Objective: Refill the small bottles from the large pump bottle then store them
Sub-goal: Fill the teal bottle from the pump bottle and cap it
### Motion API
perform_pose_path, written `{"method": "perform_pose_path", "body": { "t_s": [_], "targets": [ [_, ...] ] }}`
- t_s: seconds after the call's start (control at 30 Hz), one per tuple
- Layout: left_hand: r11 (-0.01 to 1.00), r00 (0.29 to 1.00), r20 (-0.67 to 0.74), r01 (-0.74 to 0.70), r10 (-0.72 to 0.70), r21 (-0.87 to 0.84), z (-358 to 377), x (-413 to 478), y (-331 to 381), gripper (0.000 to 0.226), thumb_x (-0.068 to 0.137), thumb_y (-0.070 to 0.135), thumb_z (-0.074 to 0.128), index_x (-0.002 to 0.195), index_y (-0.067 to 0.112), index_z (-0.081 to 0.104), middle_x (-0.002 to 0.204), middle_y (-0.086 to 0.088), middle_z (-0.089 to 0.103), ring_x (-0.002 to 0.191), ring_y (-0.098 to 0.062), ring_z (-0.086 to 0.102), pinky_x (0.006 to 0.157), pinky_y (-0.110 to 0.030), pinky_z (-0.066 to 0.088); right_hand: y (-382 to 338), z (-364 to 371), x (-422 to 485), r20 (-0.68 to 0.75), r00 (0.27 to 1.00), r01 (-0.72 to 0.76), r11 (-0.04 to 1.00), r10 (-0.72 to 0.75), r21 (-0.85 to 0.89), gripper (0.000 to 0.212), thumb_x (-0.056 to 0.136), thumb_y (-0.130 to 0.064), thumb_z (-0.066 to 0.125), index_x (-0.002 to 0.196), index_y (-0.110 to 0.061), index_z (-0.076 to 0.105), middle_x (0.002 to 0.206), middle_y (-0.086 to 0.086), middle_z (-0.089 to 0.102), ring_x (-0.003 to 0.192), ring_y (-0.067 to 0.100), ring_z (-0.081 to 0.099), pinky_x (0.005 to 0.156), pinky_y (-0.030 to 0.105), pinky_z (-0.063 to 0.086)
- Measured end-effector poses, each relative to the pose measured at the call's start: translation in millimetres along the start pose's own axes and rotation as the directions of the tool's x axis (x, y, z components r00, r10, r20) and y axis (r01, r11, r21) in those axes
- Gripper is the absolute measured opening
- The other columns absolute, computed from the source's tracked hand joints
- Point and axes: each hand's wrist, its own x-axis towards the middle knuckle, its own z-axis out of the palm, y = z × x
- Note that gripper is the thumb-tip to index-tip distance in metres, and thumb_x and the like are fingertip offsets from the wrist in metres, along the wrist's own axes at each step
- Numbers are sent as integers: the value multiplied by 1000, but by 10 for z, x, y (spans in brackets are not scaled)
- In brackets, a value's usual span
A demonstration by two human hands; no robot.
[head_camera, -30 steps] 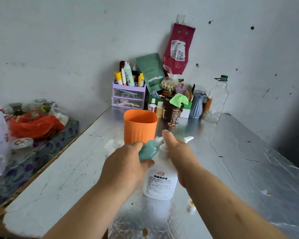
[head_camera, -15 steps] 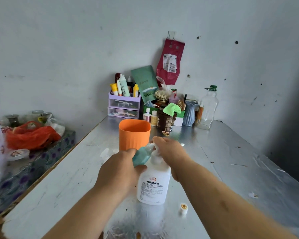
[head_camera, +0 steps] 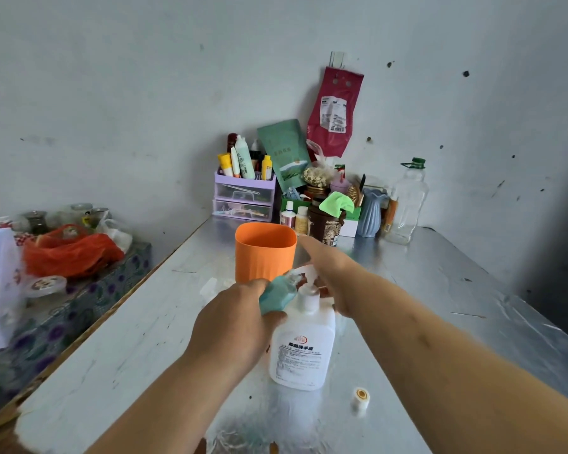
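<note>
At frame centre, the left hand [head_camera: 235,326] grips a small teal bottle [head_camera: 274,294] tilted against the large pump bottle [head_camera: 304,348]'s nozzle, while the right hand [head_camera: 333,273] lies open-fingered, pressing the pump head.

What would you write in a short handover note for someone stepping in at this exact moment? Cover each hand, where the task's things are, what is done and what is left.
Left hand: gripping the small teal bottle, tilted with its mouth at the pump spout.
Right hand: palm on the pump head of the large pump bottle, which stands upright on the metal table.
Orange cup stands just behind; a small white cap lies right of the pump bottle.
Done: teal bottle opened and positioned. Fill level cannot be seen.
Left: finish pumping, cap it, refill any others, store them.
</note>
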Motion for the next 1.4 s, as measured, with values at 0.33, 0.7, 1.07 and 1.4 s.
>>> {"method": "perform_pose_path", "body": {
  "t_s": [0.33, 0.7, 1.07, 1.4],
  "targets": [
    [997, 1000, -12, -9, 8, -81, 46, 7, -38, 34, 86, 46, 66, 118, 36, 58, 107, 11, 68, 91, -12, 64, 78, -33, 53, -128, 10, 66, 66, 983, 183, 926, -170, -330, 36, 100, -9, 37, 130, 3, 52, 134, 21, 54, 54, 7, 39, 34, 12, 33],
    [990, 1000, 5, 17, -17, -137, 146, 3, -110, 35, 87, 45, 66, 120, 35, 59, 106, 11, 68, 90, -12, 64, 79, -35, 54, 48, 111, 205, 51, 972, 231, 888, -230, -397, 36, 97, -7, 38, 124, 6, 57, 129, 24, 56, 59, 13, 41, 48, 15, 33],
    [981, 1000, -5, 10, -11, -194, 100, -51, -38, 25, 89, 42, 65, 112, 32, 61, 107, 12, 68, 89, -11, 64, 79, -33, 55, -87, 55, 122, 77, 985, 172, 909, -154, -380, 36, 97, -12, 43, 129, 2, 53, 133, 20, 55, 60, 13, 45, 47, 20, 36],
    [966, 999, -24, 23, -30, -259, 159, -15, -29, 27, 89, 37, 66, 115, 32, 62, 109, 12, 68, 91, -11, 64, 77, -26, 50, -32, 74, 190, 56, 982, 185, 901, -178, -393, 37, 97, -7, 37, 129, 5, 52, 134, 23, 53, 88, 22, 44, 49, 20, 34]
  ]
}}
